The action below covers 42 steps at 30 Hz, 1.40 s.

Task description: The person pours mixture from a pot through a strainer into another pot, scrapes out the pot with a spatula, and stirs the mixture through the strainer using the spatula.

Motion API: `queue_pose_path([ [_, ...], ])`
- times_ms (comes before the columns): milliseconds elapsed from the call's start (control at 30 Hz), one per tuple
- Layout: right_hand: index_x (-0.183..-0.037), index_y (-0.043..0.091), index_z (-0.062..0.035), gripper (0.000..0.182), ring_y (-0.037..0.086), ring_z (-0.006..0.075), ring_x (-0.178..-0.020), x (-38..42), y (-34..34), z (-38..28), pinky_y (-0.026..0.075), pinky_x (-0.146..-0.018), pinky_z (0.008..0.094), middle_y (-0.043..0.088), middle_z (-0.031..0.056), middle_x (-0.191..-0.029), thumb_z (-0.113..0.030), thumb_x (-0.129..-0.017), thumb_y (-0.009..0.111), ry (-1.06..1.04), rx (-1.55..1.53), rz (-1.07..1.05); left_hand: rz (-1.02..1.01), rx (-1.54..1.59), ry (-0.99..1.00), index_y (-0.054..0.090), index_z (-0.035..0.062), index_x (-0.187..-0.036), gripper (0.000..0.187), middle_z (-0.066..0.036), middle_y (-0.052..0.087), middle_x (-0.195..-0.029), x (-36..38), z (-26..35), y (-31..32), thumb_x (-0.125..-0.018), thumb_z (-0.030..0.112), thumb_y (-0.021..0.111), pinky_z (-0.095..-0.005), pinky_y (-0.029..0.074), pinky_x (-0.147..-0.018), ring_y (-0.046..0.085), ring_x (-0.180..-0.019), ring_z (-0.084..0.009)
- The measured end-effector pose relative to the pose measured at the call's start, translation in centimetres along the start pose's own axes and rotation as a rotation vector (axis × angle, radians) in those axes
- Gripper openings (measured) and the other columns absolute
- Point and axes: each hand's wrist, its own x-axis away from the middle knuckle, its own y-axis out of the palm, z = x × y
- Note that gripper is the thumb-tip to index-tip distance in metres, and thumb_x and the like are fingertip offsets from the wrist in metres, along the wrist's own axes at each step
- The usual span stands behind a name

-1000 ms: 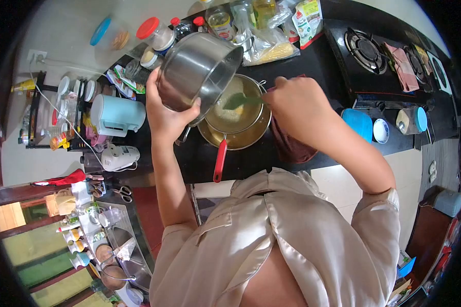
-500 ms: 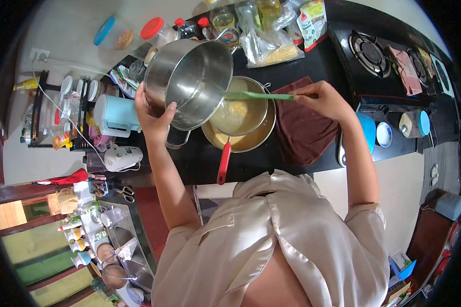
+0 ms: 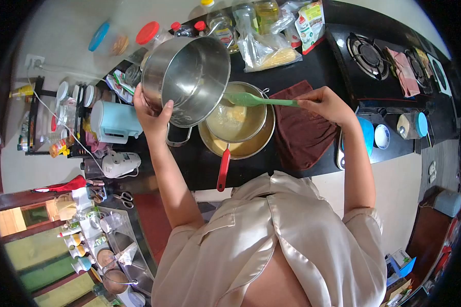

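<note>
My left hand (image 3: 153,111) grips a large steel pot (image 3: 194,82) by its side, tilted with its mouth toward the right. In my right hand (image 3: 325,106) is the handle of a green spatula (image 3: 251,99), whose blade lies by the pot's lower rim. Below them a sieve (image 3: 224,122) with a red handle (image 3: 224,170) rests across a metal bowl (image 3: 264,140). Pale yellow lumps and liquid sit in the sieve, and yellow liquid shows in the bowl under it. The inside of the pot looks nearly bare, with some wet residue.
A brown cloth (image 3: 305,128) lies right of the bowl. Behind stand bottles and a plastic bag (image 3: 274,56) of yellow food. A gas stove (image 3: 366,56) is at the far right. On the left are a light blue kettle (image 3: 115,122) and a white hand mixer (image 3: 120,159).
The spatula blade has turned to show more of its flat face, and its handle end has dropped slightly. The pot remains tilted in my left hand, shifted a little up and left.
</note>
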Motion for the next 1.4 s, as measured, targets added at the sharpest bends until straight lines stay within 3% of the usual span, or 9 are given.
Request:
queue_pose_path([
  [300,-0.099,0.070,-0.0007,0.025,0.049,0.0041,-0.059,-1.1,2.7,-0.2,0.041,-0.052,0.0219,0.064,-0.0005,-0.068,-0.020,-0.084,0.068,-0.023,-0.138,-0.198,0.064,0.073,0.020,0.026,0.0004,-0.137,0.083,-0.012,0.040,-0.133,0.2,-0.7,2.3,-0.068,0.004,0.072,-0.0346,0.032,-0.103,0.041,-0.123,-0.0217],
  [433,-0.096,0.071,-0.0053,0.023,0.065,0.0243,-0.068,0.1,2.3,-1.4,0.050,-0.065,0.0336,0.069,0.0145,-0.083,-0.019,-0.079,0.067,-0.081,0.246,0.009,0.074,0.053,0.002,0.027,0.0010,-0.137,0.082,-0.013,0.041,-0.132,0.1,-0.5,2.3,-0.068,0.004,0.072,-0.0346,0.033,-0.103,0.042,-0.122,-0.0215],
  [533,-0.095,0.071,-0.0065,0.022,0.065,0.0323,-0.076,0.7,1.4,-3.0,0.050,-0.069,0.0377,0.066,0.0191,-0.085,-0.019,-0.077,0.066,-0.100,0.353,0.235,0.044,0.036,-0.012,0.027,0.0009,-0.137,0.082,-0.013,0.042,-0.131,0.0,0.3,1.5,-0.068,0.004,0.072,-0.0346,0.034,-0.102,0.043,-0.121,-0.0215],
  [867,-0.094,0.072,-0.0096,0.020,0.063,0.0340,-0.069,3.7,4.6,-5.3,0.050,-0.064,0.0377,0.066,0.0177,-0.077,-0.019,-0.078,0.067,-0.177,0.301,0.160,0.145,-0.069,0.046,0.027,0.0000,-0.136,0.080,-0.013,0.042,-0.131,0.5,-0.8,2.3,-0.070,0.002,0.073,-0.0346,0.035,-0.101,0.044,-0.119,-0.0208],
  [1167,-0.094,0.072,-0.0078,0.020,0.065,0.0330,-0.076,4.6,4.0,-3.4,0.052,-0.069,0.0367,0.066,0.0172,-0.085,-0.019,-0.079,0.067,-0.093,0.298,0.269,0.411,0.051,-0.160,0.033,-0.0023,-0.134,0.069,-0.013,0.044,-0.132,2.1,-1.4,-2.3,-0.075,-0.001,0.068,-0.0333,0.031,-0.104,0.044,-0.121,-0.0228],
  [1200,-0.096,0.070,-0.0026,0.021,0.066,0.0260,-0.065,4.4,3.5,-3.4,0.050,-0.062,0.0332,0.069,0.0142,-0.077,-0.018,-0.082,0.065,-0.171,0.330,0.290,0.422,0.041,-0.171,0.033,-0.0019,-0.134,0.069,-0.012,0.045,-0.131,2.3,-1.2,-2.3,-0.075,-0.001,0.068,-0.0343,0.030,-0.104,0.043,-0.122,-0.0227],
  [1233,-0.096,0.070,-0.0026,0.021,0.066,0.0260,-0.065,4.0,3.4,-3.8,0.050,-0.062,0.0332,0.069,0.0142,-0.077,-0.018,-0.082,0.065,-0.182,0.329,0.285,0.430,0.037,-0.163,0.033,-0.0019,-0.134,0.069,-0.012,0.045,-0.131,2.6,-1.2,-2.5,-0.075,-0.001,0.068,-0.0343,0.030,-0.104,0.043,-0.122,-0.0227],
  [1333,-0.095,0.067,0.0065,0.027,0.047,0.0069,-0.057,2.2,2.4,-6.7,0.040,-0.051,0.0230,0.055,0.0005,-0.062,-0.019,-0.090,0.059,-0.070,-0.101,0.107,0.452,0.212,-0.246,0.030,-0.0026,-0.137,0.071,-0.014,0.041,-0.135,3.7,-1.1,-2.3,-0.076,0.003,0.067,-0.0360,0.032,-0.104,0.042,-0.123,-0.0246],
  [1400,-0.094,0.067,0.0056,0.027,0.049,0.0086,-0.057,-0.2,3.8,-8.2,0.041,-0.052,0.0249,0.057,0.0030,-0.062,-0.020,-0.089,0.059,-0.070,-0.087,0.088,0.451,0.266,-0.278,0.029,-0.0024,-0.138,0.072,-0.015,0.042,-0.135,4.3,-0.7,-1.9,-0.077,0.005,0.066,-0.0362,0.032,-0.104,0.042,-0.123,-0.0249],
])
